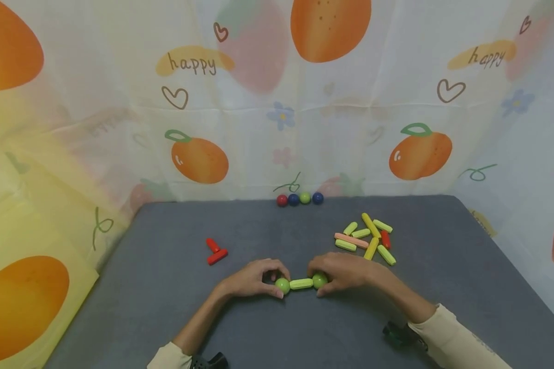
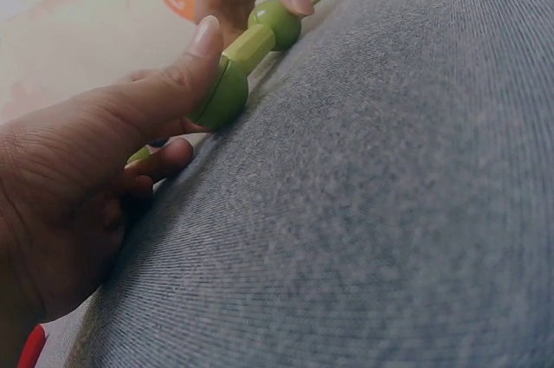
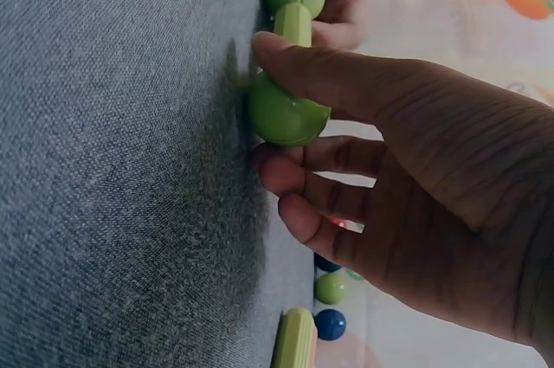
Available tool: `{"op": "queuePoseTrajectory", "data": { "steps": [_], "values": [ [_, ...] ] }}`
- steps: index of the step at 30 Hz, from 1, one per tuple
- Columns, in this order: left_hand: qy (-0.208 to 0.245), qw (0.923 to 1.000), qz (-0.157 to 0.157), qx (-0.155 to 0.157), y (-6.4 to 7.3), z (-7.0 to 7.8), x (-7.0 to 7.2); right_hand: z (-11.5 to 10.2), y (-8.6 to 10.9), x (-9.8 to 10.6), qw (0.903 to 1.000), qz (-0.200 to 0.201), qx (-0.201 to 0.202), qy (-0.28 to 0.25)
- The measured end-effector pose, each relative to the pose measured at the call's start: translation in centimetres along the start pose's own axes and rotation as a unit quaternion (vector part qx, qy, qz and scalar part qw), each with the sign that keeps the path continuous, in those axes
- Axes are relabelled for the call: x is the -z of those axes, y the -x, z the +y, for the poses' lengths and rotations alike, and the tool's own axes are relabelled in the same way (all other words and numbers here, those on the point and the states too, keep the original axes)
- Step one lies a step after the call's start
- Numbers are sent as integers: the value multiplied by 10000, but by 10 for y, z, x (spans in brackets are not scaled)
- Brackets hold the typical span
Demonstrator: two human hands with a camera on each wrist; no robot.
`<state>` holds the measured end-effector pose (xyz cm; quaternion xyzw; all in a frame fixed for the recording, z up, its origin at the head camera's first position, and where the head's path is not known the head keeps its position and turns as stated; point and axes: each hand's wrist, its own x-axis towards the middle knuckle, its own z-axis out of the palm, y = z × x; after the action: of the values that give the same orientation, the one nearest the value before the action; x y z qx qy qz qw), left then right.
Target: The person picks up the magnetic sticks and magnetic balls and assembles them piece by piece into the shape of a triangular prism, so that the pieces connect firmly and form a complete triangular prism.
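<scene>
Two green balls sit at the ends of a short yellow-green ribbed rod (image 1: 301, 284), joined in a line low over the grey table. My left hand (image 1: 258, 278) grips the left green ball (image 1: 282, 286) between thumb and fingers. On the other end, my right hand (image 1: 341, 271) pinches the right green ball (image 1: 320, 280). The left wrist view shows the left thumb lying along the near ball (image 2: 227, 95), with the rod (image 2: 249, 48) running to the far ball. In the right wrist view the thumb presses the near ball (image 3: 286, 112) from one side, the other fingers curling beneath it.
At the table's back edge stand a red ball (image 1: 282, 200), two blue balls and another green ball (image 1: 305, 198). Two red rods (image 1: 217, 257) lie left of my hands. A loose pile of yellow, green, orange and red rods (image 1: 361, 233) lies behind my right hand.
</scene>
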<state>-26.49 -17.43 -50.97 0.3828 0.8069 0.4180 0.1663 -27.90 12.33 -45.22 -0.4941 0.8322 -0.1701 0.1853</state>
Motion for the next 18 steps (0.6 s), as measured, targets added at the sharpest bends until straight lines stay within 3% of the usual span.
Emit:
{"op": "queuePoseTrajectory", "data": {
  "steps": [10, 15, 18],
  "values": [
    [-8, 9999, 23, 161, 1, -1, 0, -4, 1, 2, 9985, -424, -292, -205],
    [-55, 9997, 4, 232, 0, 0, -1, -5, 0, 11, 9942, -889, -476, -386],
    [-73, 9999, 7, 104, 0, -1, -1, -4, 0, 18, 9893, -1202, -584, -579]
  ]
}}
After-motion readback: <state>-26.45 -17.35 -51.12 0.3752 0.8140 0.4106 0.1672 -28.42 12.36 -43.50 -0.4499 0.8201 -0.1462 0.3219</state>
